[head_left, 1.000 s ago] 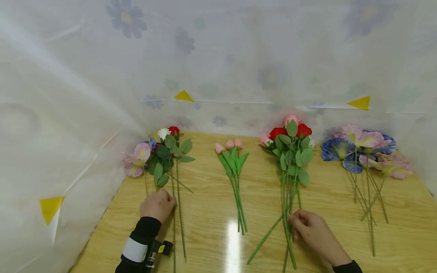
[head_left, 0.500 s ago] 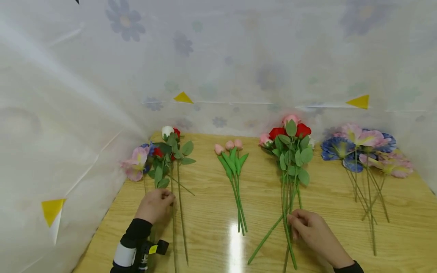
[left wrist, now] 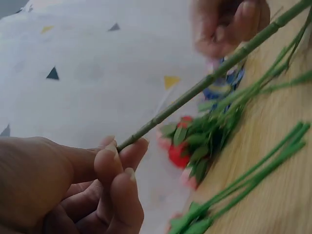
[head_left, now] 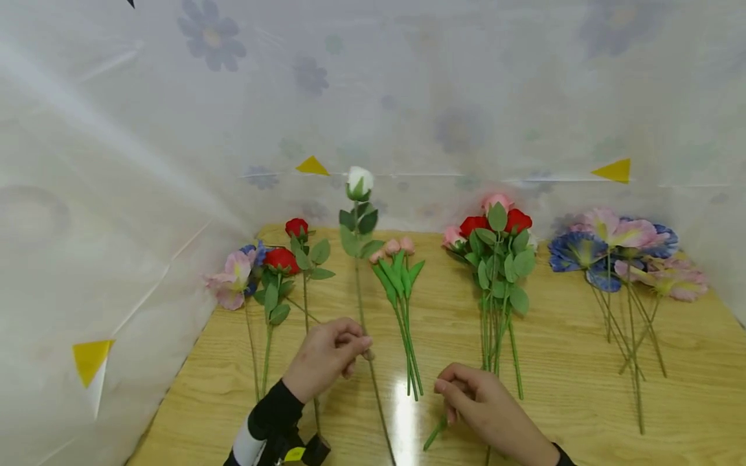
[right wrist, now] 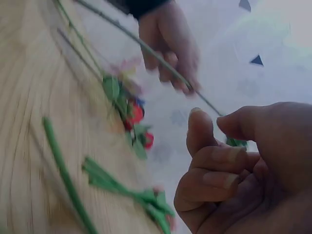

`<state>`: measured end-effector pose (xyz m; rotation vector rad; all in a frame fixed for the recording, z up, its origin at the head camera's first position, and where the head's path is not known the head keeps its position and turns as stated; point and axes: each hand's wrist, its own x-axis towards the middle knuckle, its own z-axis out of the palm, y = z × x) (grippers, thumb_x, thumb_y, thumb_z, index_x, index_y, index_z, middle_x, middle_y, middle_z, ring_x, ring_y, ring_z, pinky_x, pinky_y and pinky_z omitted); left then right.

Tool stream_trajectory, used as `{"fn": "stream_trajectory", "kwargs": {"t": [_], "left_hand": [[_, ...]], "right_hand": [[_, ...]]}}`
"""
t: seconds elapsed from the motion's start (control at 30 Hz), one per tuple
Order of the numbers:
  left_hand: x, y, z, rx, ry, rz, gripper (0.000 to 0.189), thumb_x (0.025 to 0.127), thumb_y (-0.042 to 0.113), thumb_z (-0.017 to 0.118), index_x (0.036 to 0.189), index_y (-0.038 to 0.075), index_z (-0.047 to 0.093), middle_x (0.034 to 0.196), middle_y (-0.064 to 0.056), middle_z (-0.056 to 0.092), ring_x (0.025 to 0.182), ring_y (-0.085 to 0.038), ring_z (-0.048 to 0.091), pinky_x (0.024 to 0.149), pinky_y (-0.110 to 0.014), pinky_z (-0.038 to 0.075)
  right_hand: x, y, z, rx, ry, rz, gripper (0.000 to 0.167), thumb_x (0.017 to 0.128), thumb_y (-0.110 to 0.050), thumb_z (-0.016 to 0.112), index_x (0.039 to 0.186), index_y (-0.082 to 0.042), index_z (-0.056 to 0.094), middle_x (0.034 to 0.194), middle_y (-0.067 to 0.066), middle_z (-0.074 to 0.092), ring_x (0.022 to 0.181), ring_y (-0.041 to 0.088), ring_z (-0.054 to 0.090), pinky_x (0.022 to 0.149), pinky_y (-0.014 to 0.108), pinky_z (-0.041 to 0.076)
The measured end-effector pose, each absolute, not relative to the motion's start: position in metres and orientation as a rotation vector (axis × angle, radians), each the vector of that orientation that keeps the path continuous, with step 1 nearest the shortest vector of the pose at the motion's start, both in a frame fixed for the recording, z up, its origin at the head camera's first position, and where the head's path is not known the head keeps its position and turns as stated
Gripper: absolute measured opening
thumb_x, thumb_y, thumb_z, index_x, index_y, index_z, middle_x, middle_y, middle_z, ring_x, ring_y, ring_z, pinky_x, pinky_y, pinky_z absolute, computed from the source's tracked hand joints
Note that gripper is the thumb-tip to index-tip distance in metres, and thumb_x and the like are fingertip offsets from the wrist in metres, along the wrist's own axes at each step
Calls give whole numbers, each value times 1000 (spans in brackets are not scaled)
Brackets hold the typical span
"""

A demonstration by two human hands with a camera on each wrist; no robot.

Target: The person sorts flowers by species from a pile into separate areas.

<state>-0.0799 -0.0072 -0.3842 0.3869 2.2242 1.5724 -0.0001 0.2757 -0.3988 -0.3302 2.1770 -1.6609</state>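
Note:
My left hand (head_left: pixel 326 356) pinches the stem of a white rose (head_left: pixel 360 182) between thumb and fingertips. The rose stands raised, bloom upward, over the table left of three pink tulips (head_left: pixel 399 278). In the left wrist view, its bare stem (left wrist: pixel 195 91) runs up right from the fingertips. My right hand (head_left: pixel 486 408) hovers by the lower stems of a rose bunch (head_left: pixel 495 265), over a green stem end (head_left: pixel 434 435). Its fingers are loosely bent, and in the right wrist view a gap shows between thumb and index fingertip, with nothing held.
At the left lie red roses (head_left: pixel 282 260) and a pink-and-blue flower group (head_left: pixel 233 278). Large blue and pink flowers (head_left: pixel 623 246) with crossed stems lie at the right. A patterned sheet (head_left: pixel 408 116) hangs behind the wooden table (head_left: pixel 350 414).
My left hand has lifted the white rose from the left group and carried it right. My right hand has left the rose bunch's stems and moved left.

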Motion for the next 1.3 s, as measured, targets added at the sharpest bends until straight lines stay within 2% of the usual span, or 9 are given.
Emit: {"fn": "stream_trajectory", "kwargs": {"t": [0.1, 0.2, 0.37, 0.47, 0.63, 0.8, 0.93, 1.13, 1.3], "left_hand": [[-73, 21, -385, 479, 2136, 1613, 19, 97, 24, 65, 100, 5, 66, 85, -11, 74, 52, -9, 56, 52, -30, 51], [-68, 40, -385, 523, 2105, 1637, 18, 96, 23, 67, 98, 6, 66, 84, -15, 74, 51, -9, 57, 51, -25, 50], [-64, 50, -388, 524, 2075, 1642, 18, 95, 24, 68, 98, 6, 66, 83, -15, 73, 54, -11, 60, 52, -22, 49], [-66, 46, -392, 535, 2103, 1591, 20, 96, 30, 66, 102, 10, 67, 85, -11, 74, 59, -19, 64, 53, -23, 50], [-71, 25, -399, 510, 2193, 1519, 26, 99, 34, 61, 110, 11, 67, 92, -12, 73, 68, -32, 65, 54, -26, 50], [-75, -1, -403, 428, 2285, 1474, 25, 102, 29, 57, 113, 8, 66, 94, -13, 73, 70, -28, 65, 56, -27, 50], [-78, -18, -406, 348, 2389, 1434, 21, 102, 22, 58, 113, 7, 66, 92, -11, 73, 68, -25, 65, 57, -27, 49], [-82, -37, -406, 162, 2583, 1359, 15, 99, 16, 62, 108, 6, 68, 85, -7, 73, 63, -18, 63, 54, -24, 46], [-84, -51, -409, 90, 2796, 1110, 12, 98, 18, 63, 103, 9, 69, 83, -1, 72, 62, -11, 60, 56, -25, 45]], "right_hand": [[-1, 258, -395, -411, 2083, -1713, 29, 106, -25, 48, 103, 1, 62, 70, 22, 60, 50, 1, 45, 44, 22, 37], [-1, 248, -395, -487, 2049, -1743, 25, 106, -21, 49, 99, 0, 61, 68, 25, 58, 50, -2, 44, 42, 21, 34], [3, 247, -398, -496, 2128, -1706, 25, 104, -21, 52, 91, -2, 60, 62, 16, 58, 49, -5, 45, 41, 18, 32], [3, 253, -399, -446, 2182, -1661, 26, 104, -23, 53, 92, -2, 61, 61, 9, 57, 49, -3, 45, 41, 19, 33], [-5, 273, -402, -311, 2345, -1530, 28, 103, -27, 55, 90, -4, 63, 60, -2, 56, 44, 0, 41, 40, 21, 32], [-19, 295, -412, -190, 2496, -1320, 28, 103, -28, 54, 88, -6, 64, 57, -4, 54, 42, 2, 36, 41, 20, 29], [-29, 303, -422, -153, 2611, -1138, 27, 102, -22, 55, 79, -9, 62, 56, -4, 50, 44, 6, 40, 44, 22, 31], [-35, 302, -429, -72, 2707, -1000, 39, 101, -16, 56, 63, -14, 50, 52, -3, 43, 43, 9, 36, 45, 23, 30], [-36, 298, -433, -39, 2736, -912, 46, 101, -13, 54, 56, -17, 41, 50, -3, 34, 43, 9, 30, 47, 23, 28]]}}
